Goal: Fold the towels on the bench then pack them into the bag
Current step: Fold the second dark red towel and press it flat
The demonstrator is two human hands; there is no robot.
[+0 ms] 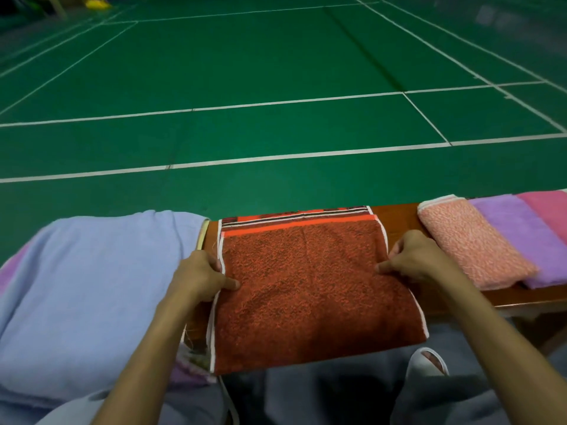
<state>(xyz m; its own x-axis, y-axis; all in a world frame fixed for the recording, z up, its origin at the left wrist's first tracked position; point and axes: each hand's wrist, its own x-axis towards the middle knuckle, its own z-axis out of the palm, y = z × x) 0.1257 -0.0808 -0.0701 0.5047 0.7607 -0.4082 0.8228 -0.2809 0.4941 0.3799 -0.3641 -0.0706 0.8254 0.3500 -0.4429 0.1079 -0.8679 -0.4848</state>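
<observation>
A rust-red towel with white edging and an orange stripe lies folded across the wooden bench, its near part hanging over the front edge. My left hand pinches the towel's left edge, thumb on top. My right hand pinches its right edge, with the index finger pointing onto the cloth. A large pale blue towel lies in a heap at the left. No bag shows in this view.
Three folded towels lie side by side on the bench at the right: salmon pink, lilac and pink. Beyond the bench stretches a green court floor with white lines. A white slipper shows below the bench.
</observation>
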